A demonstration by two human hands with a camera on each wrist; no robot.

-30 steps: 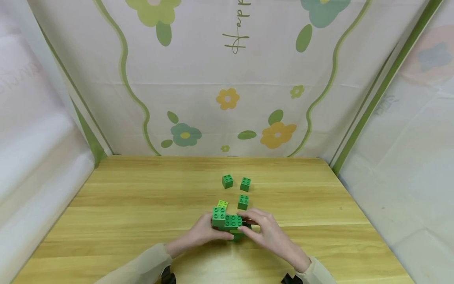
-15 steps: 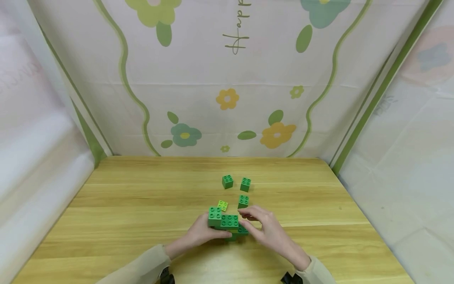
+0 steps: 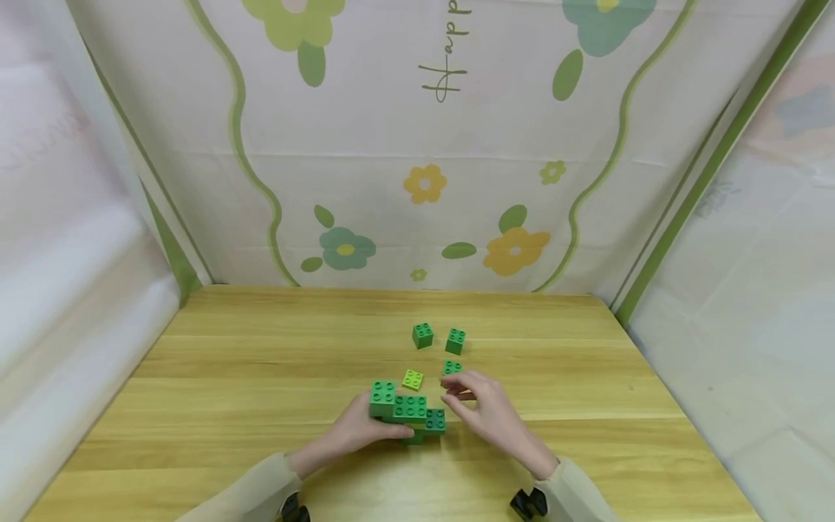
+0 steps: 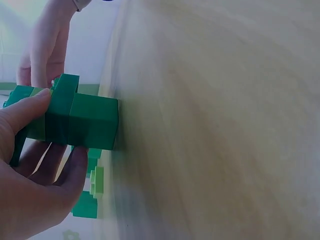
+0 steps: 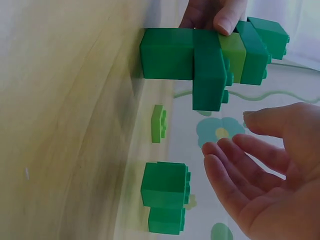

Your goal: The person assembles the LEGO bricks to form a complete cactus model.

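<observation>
head view bright and evenly lit, pale glare on the near table [image 3: 404, 486]; wrist views dimmer, hazier.

"Happ" [image 3: 448, 56] – sideways on the backdrop [image 3: 365, 123]

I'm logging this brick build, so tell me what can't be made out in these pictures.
Head view: the front of one loose green brick, covered by the right hand.
Left wrist view: part of the brick build, behind the left hand.
Head view: the rest of the wall lettering, cut off by the top edge.
</observation>
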